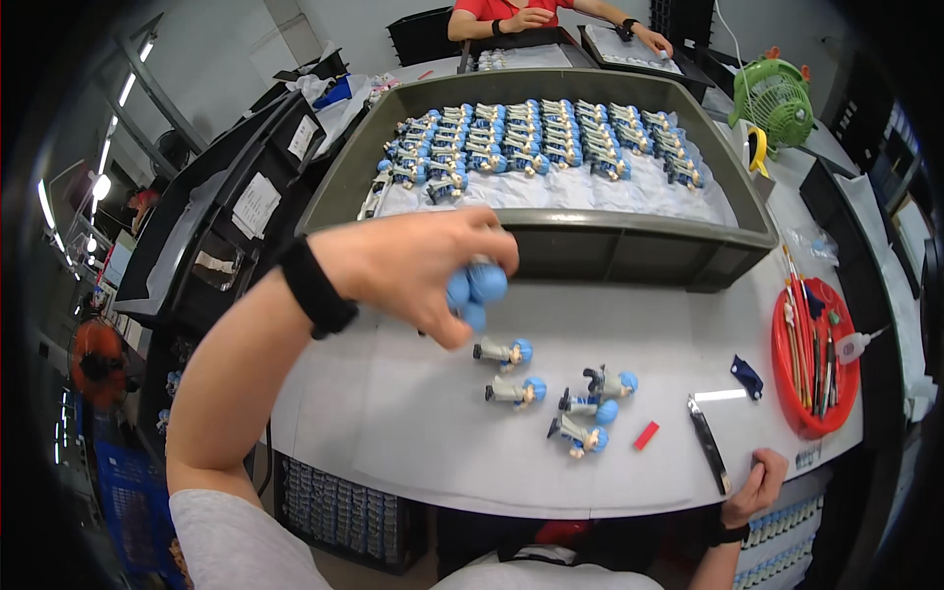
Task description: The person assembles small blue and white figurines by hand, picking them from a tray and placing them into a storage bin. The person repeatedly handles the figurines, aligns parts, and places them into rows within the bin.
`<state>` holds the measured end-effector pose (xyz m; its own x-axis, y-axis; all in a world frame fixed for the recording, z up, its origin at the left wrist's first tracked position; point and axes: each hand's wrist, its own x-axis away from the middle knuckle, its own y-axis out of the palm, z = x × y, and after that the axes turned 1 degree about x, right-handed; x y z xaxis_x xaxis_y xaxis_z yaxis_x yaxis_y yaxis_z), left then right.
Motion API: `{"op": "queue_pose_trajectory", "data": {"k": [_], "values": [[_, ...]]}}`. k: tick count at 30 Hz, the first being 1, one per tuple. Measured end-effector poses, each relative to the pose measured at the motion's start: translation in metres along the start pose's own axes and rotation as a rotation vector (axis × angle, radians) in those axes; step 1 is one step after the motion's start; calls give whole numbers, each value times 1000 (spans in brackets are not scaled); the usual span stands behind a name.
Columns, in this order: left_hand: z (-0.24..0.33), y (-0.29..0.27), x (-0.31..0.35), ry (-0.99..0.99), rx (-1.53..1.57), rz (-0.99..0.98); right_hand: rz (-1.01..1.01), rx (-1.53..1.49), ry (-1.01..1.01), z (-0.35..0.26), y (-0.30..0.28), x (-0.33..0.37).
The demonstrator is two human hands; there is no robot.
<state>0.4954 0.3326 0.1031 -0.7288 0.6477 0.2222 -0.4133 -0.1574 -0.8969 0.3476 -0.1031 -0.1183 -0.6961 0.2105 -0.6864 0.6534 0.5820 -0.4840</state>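
Above the table, in front of the crate, my left hand (418,258) is closed round several small figurines (486,283); their round blue heads poke out beneath my fingers, and their bodies are hidden. Below it, two blue-haired figurines (505,352) lie on their sides on the white table (393,423). A cluster of figurines (590,411) lies to their right, beside a small red block (646,436). At the table's front edge rests my right hand (757,487), fingers curled, with nothing visible in them. Nearest to it is a utility knife (708,442).
A large grey-green crate (629,218) holds rows of figurines on white lining. A red basket (824,428) of brushes and a dropper bottle (858,344) stands right, near a dark blue scrap (746,378). A green fan (774,101) stands behind. A co-worker in red (511,15) sits opposite.
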Motion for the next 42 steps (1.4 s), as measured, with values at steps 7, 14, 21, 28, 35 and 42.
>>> {"op": "queue_pose_trajectory", "data": {"k": [7, 14, 21, 28, 35, 42], "values": [[10, 77, -7, -184, -128, -142, 3, 13, -40, -8, 4, -6], [17, 96, -1, -274, 82, -51, 62, -295, 319, -5, -18, 0], [37, 119, 49, -95, -26, 343, 109, -523, 243, -61, -43, -2], [95, 148, 92, -108, 179, 728, 58, -720, 272, -89, -39, 11], [128, 230, 76, -79, 1151, 900, -210, -815, 234, -151, 21, 18], [120, 248, 30, -137, 1257, 1143, -293, -545, 98, -176, 70, 7]]}}
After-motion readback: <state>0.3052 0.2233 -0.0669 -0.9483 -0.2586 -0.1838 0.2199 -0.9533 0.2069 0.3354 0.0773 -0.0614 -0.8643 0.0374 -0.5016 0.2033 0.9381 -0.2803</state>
